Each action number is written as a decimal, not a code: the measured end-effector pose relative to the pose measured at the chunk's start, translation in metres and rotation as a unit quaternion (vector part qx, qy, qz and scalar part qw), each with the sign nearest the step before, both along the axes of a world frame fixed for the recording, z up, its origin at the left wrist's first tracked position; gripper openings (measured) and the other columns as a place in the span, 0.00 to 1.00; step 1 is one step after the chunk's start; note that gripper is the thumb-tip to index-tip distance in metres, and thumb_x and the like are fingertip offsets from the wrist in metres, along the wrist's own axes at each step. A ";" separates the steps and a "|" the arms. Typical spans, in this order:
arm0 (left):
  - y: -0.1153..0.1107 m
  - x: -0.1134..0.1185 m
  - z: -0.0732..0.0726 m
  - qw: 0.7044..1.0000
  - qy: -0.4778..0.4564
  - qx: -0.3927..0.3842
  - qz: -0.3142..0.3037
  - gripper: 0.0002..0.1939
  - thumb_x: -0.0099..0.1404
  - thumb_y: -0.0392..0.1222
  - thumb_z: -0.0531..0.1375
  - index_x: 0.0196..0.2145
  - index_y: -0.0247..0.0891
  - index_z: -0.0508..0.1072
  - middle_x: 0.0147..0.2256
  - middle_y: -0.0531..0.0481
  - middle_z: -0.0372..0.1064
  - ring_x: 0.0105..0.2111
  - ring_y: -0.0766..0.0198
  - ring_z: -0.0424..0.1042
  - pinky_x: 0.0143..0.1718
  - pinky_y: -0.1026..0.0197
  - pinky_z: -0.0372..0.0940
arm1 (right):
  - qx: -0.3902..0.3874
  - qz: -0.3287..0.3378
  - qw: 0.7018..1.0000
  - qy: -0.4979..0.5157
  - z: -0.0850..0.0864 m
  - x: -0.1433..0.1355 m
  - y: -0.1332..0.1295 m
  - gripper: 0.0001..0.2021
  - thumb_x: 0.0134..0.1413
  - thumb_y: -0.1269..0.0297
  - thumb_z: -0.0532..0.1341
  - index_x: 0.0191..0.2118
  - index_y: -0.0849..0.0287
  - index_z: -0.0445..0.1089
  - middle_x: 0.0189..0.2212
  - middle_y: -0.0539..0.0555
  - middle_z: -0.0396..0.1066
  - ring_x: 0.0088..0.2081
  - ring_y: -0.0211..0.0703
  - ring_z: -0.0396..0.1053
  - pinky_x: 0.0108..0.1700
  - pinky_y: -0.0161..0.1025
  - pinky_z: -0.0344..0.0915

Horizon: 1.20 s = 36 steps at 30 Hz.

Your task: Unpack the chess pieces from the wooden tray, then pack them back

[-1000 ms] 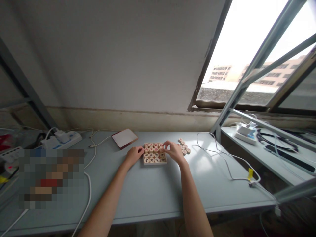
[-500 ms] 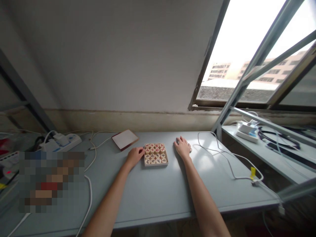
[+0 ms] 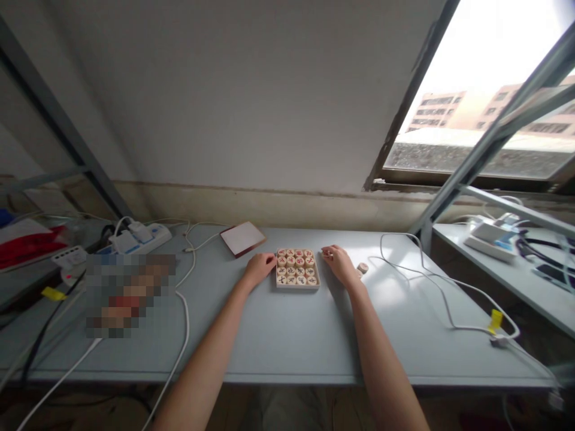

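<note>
A shallow white box [image 3: 297, 287] full of round wooden xiangqi pieces [image 3: 295, 272] lies on the desk, red characters at the back and black ones at the front. At the box's left side is my left hand [image 3: 259, 269], its fingers curled and their tips against the edge. My right hand [image 3: 340, 264] is just right of the box, closed, with what looks like a xiangqi piece at its fingertips, mostly hidden. Beside that wrist sit loose xiangqi pieces [image 3: 363, 267], partly covered by the hand.
A box lid [image 3: 243, 238] lies behind my left hand. White cables [image 3: 186, 323] run along the left, near a power strip [image 3: 157, 234] and a blurred-out patch. Another looped cable [image 3: 442, 287] with a yellow tag [image 3: 495, 321] crosses the right side. Metal posts flank the desk.
My right hand has moved left toward the box, and its fingers have drawn together. Loose pieces now show at its right. The left hand stays at the box; the whole view has shifted.
</note>
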<state>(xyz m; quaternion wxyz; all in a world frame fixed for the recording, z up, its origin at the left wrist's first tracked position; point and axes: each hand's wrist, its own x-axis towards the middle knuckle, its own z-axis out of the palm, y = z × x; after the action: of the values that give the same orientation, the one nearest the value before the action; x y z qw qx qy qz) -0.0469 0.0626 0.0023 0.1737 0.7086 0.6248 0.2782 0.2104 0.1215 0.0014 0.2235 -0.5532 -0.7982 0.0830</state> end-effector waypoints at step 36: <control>0.001 -0.004 0.000 0.998 0.021 -0.014 -0.062 0.26 0.52 0.61 0.52 0.15 0.33 0.67 0.14 0.55 0.57 0.17 0.72 0.52 0.20 0.65 0.43 | 0.018 -0.139 0.982 -0.129 0.022 -0.014 -0.026 0.12 0.52 0.62 0.55 0.41 0.60 0.67 0.39 0.60 0.65 0.43 0.50 0.60 0.39 0.41 0.53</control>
<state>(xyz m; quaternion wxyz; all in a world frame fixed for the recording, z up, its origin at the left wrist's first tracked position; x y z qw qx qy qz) -0.0512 0.0635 0.0026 0.1870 0.7493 0.5869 0.2433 0.1964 0.0959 0.0237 0.1376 -0.6604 -0.7374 -0.0353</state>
